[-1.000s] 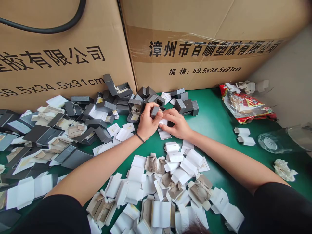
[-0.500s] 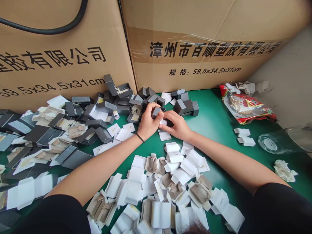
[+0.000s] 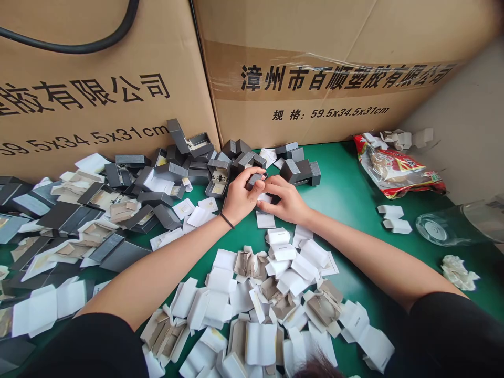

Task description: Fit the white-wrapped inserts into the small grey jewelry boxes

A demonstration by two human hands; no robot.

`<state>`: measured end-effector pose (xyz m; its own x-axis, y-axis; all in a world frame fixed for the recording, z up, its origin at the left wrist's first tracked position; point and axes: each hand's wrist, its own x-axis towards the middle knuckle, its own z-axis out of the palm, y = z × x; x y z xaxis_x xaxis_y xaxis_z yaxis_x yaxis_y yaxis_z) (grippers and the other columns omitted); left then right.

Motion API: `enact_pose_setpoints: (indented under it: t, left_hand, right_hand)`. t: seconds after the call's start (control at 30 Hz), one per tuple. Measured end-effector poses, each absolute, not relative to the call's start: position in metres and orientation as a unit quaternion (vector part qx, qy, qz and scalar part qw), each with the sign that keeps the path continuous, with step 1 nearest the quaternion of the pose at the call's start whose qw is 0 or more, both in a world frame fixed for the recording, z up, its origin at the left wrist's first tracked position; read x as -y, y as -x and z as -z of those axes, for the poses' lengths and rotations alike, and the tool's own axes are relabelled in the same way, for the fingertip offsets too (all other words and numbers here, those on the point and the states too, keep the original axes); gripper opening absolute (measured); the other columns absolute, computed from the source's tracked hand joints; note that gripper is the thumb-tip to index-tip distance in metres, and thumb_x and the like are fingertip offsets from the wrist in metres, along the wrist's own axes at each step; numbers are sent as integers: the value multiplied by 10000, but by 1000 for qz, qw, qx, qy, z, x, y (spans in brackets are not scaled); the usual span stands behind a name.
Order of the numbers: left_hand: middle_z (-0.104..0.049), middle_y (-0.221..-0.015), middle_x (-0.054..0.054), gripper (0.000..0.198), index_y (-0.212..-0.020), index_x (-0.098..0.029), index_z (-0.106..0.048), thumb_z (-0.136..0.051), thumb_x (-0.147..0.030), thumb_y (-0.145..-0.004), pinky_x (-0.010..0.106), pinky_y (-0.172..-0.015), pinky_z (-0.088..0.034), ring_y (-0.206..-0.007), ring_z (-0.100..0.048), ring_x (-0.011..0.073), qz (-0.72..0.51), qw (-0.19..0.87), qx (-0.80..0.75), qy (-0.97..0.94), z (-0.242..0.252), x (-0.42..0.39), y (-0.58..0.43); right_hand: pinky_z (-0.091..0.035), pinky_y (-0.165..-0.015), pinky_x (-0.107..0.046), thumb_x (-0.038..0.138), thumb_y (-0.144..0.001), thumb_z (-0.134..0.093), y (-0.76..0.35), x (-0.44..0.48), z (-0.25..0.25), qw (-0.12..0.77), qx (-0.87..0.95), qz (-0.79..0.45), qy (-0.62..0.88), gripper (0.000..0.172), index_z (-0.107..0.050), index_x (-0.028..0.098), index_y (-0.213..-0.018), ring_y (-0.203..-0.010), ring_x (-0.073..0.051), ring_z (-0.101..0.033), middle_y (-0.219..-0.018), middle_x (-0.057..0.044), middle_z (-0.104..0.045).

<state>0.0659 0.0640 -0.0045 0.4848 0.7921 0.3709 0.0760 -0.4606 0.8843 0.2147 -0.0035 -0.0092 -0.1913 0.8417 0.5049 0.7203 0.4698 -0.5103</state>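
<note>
My left hand (image 3: 241, 199) is closed around a small dark grey box (image 3: 254, 181), its thumb along the near side. My right hand (image 3: 289, 202) meets it from the right with bent fingers. Between its thumb and fingers shows a white card insert (image 3: 264, 198), up against the box; the fingers partly hide where the two meet. Just below the hands a white card (image 3: 266, 219) lies on the green table (image 3: 334, 178). Nearer to me spreads a pile of folded white card inserts (image 3: 260, 344), some with their grey-brown insides up.
Many dark boxes (image 3: 71, 215), some open, are heaped at the left and behind the hands. Large cardboard cartons (image 3: 323, 31) wall off the back. On the right are a red food bag (image 3: 399, 165), a clear plastic cup (image 3: 452, 226) and crumpled paper (image 3: 460, 273).
Both hands stay in nearly the same place around the box, with only slight shifts of the fingers. The whole view has moved very little.
</note>
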Motion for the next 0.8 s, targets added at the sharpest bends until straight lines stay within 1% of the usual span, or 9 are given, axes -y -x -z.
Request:
enact_pose_setpoints:
  t: [0.13,0.33,0.47,0.63,0.8]
  left_hand:
    - [-674,-1055,93,785,-1083,-149,-634,-353,-801,-748,216,-808,-513,-916,-648,130,-405,442,-303,-741,2,-63,-66]
    - [-666,-1083,98,770,-1041,-139,-638,-324,-789,-773,190,-714,-495,-875,-630,111,-405,432,-300,-748,2,-63,-65]
    - [-660,-1053,90,742,-1008,-132,-630,-326,-772,-787,175,-729,-488,-900,-620,102,-416,425,-287,-751,3,-62,-65]
    - [-652,-1031,78,726,-1050,-140,-598,-353,-768,-780,168,-774,-498,-909,-622,93,-422,435,-268,-749,5,-62,-66]
    - [-652,-1026,88,735,-1076,-143,-562,-371,-779,-762,178,-731,-505,-871,-634,100,-408,471,-261,-738,5,-62,-66]
  right_hand:
    - [-455,-808,-277,399,-860,-587,-217,2,4,359,773,-124,508,251,-675,193,-971,-868,-135,-523,-912,-54,-608]
    - [-446,-815,-285,437,-864,-576,-218,1,2,344,772,-167,507,293,-669,183,-976,-879,-140,-515,-913,-61,-583]
    - [-460,-819,-287,455,-855,-581,-220,0,3,338,765,-216,504,327,-654,158,-974,-906,-145,-531,-956,-71,-570]
    - [-465,-826,-289,498,-855,-566,-221,-1,2,329,766,-253,491,389,-648,135,-969,-925,-147,-531,-986,-81,-558]
    - [-463,-803,-278,556,-843,-556,-221,-1,0,316,766,-267,492,451,-659,132,-952,-876,-132,-519,-955,-80,-560]
